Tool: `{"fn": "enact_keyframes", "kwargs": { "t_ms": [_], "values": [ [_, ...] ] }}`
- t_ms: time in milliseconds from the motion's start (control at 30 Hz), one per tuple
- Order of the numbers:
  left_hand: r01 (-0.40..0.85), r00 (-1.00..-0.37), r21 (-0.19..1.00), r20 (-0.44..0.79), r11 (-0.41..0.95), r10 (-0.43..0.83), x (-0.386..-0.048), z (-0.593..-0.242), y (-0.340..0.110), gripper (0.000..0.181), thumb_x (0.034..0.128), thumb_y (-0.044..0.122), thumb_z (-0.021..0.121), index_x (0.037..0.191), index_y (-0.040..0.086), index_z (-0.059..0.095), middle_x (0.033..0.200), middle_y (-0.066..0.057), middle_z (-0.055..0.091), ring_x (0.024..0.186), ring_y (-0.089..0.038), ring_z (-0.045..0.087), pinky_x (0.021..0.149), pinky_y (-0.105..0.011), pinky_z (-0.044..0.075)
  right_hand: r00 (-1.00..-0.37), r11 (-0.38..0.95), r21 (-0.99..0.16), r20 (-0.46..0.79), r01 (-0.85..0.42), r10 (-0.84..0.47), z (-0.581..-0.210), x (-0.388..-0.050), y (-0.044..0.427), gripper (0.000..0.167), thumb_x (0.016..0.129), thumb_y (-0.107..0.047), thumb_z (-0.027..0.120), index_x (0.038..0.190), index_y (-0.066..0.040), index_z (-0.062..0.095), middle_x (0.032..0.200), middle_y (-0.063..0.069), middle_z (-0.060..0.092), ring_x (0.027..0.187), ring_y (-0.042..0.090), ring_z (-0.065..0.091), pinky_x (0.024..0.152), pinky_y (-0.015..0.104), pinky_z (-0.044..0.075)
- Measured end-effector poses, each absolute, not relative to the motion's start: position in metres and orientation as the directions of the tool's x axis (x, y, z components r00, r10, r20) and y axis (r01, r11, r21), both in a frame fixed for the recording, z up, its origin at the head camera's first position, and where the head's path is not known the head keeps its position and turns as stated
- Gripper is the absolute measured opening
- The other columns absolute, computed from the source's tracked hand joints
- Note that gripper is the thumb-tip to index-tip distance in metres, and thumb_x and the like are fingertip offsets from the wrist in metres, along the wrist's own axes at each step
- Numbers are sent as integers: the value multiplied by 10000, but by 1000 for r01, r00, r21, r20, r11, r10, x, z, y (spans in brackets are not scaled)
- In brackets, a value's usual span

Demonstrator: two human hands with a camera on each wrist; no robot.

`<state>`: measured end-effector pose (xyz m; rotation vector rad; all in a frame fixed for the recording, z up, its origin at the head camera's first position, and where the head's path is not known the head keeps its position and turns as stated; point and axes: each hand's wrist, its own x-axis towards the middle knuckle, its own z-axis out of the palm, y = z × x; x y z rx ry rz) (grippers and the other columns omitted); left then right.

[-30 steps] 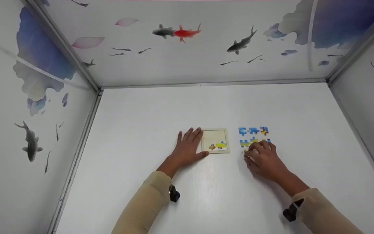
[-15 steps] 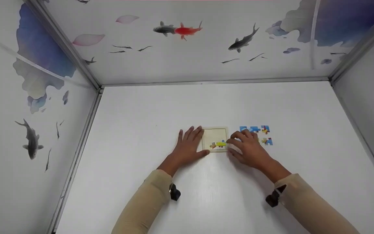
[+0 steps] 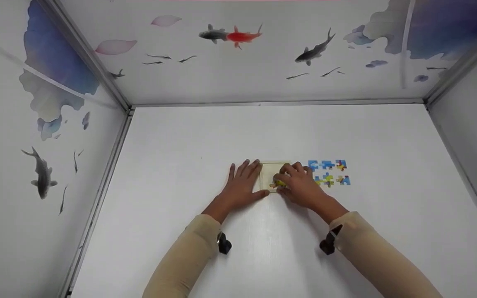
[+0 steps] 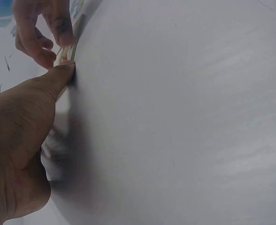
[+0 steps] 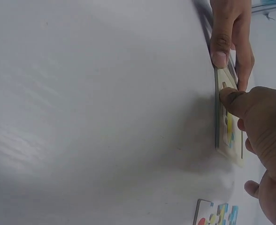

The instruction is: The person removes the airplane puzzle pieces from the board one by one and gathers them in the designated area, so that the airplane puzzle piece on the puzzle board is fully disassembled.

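A shallow square wooden puzzle tray [image 3: 266, 170] lies on the white table, with a few coloured pieces along its near side. My left hand [image 3: 238, 186] rests flat against the tray's left edge, fingers spread and thumb at the near corner. Over the tray's near right part, my right hand [image 3: 303, 187] has curled fingers pinching a small jigsaw piece, mostly hidden beneath them. In the right wrist view, its thumb presses down inside the tray rim [image 5: 232, 153], beside the yellow fitted piece [image 5: 229, 124].
Two rows of loose jigsaw pieces [image 3: 327, 179] lie right of the tray, blue ones in the far row and yellow and blue ones nearer. White walls [image 3: 263, 78] printed with fish enclose the table's back and sides.
My right hand has moved left from the loose pieces to over the tray. The nearest row of loose pieces no longer shows. My left hand has stayed at the tray's edge.
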<state>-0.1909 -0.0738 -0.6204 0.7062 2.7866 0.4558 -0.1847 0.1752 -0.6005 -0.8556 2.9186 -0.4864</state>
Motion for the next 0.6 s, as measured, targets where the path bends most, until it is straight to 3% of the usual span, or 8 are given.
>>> {"fn": "enact_keyframes", "kwargs": {
  "t_ms": [400, 600],
  "values": [
    [416, -857, 355, -153, 837, 492, -191, -619, -73, 937, 1091, 683, 525, 1781, 141, 196, 1851, -27, 161, 1711, -310, 93, 1338, -656, 40, -850, 806, -312, 6, -503, -527, -601, -188, 167, 140, 1032, -172, 800, 1167, -208, 792, 1245, 83, 585, 1187, 348, 503, 1010, 736, 444],
    [419, -860, 340, -148, 842, 488, -192, -619, -71, 937, 1090, 676, 535, 1779, 133, 204, 1849, -33, 172, 1710, -313, 106, 1339, -653, 52, -875, 841, -290, -27, -456, -484, -599, -188, 166, 211, 1021, -205, 817, 1220, -262, 771, 1150, 76, 569, 1070, 325, 491, 880, 657, 449]
  ]
}}
